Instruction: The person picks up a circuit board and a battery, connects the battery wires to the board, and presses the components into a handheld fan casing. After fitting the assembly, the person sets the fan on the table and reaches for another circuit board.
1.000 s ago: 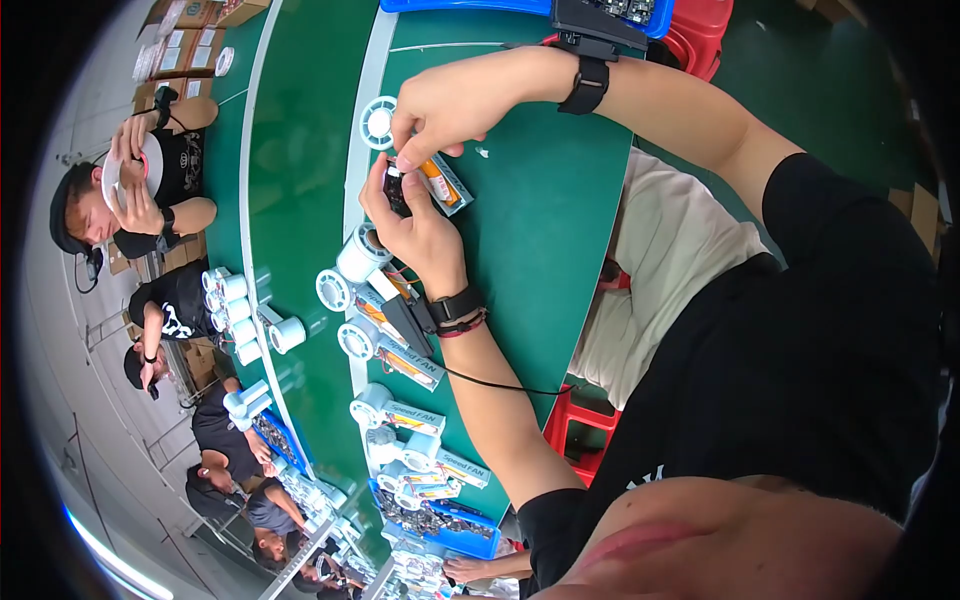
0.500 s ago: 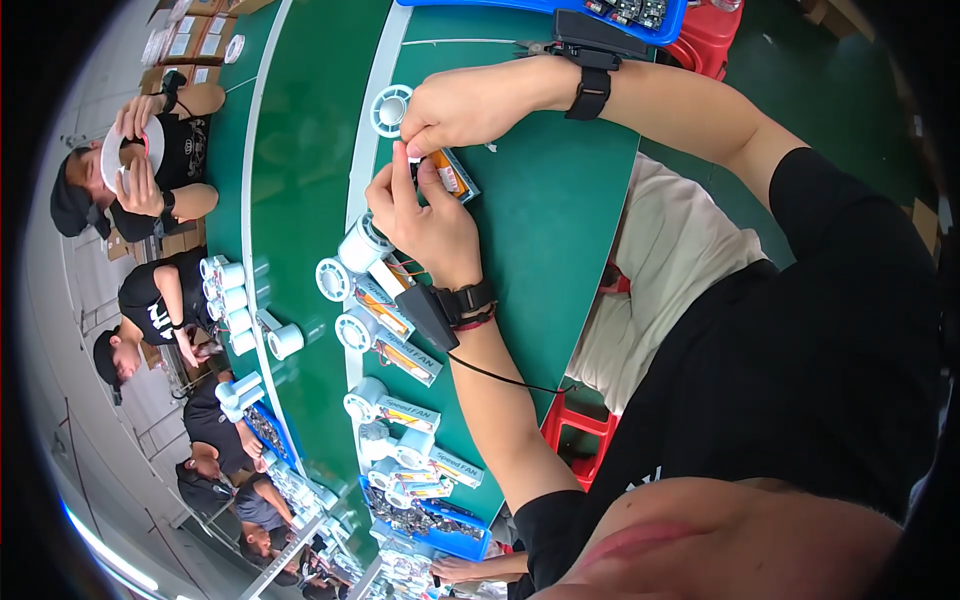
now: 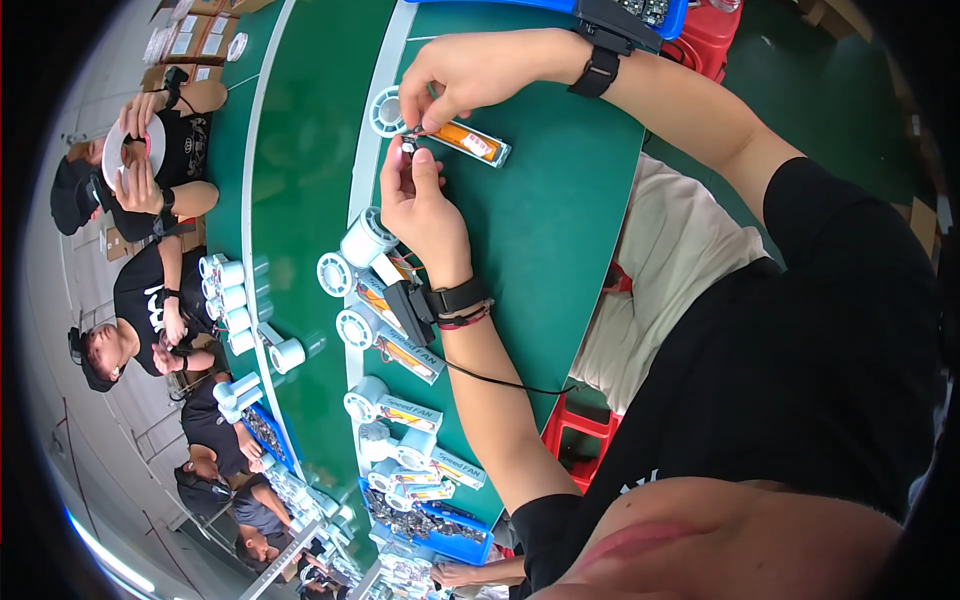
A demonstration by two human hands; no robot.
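My left hand (image 3: 424,205) pinches a small dark circuit board (image 3: 409,146) with a pale part on it, between thumb and fingers. Just above, my right hand (image 3: 462,82) has thumb and forefinger closed near the board; what they grip is too small to make out. Beside both hands lies a light-blue handheld fan (image 3: 388,110), its round grille partly behind my right fingers. The fan's open handle (image 3: 478,143) shows an orange battery inside and reaches rightward over the green table.
More handheld fans (image 3: 400,340) with open handles line the table (image 3: 540,230) below my left hand. Blue trays of small parts (image 3: 650,12) stand at the top and bottom (image 3: 450,535). Across the belt, several people (image 3: 150,180) work. A red stool (image 3: 580,435) stands near me.
My hands have moved slightly apart, the right one up, and the board between them shows better. The fan's handle has swung out to the right, baring more of its battery.
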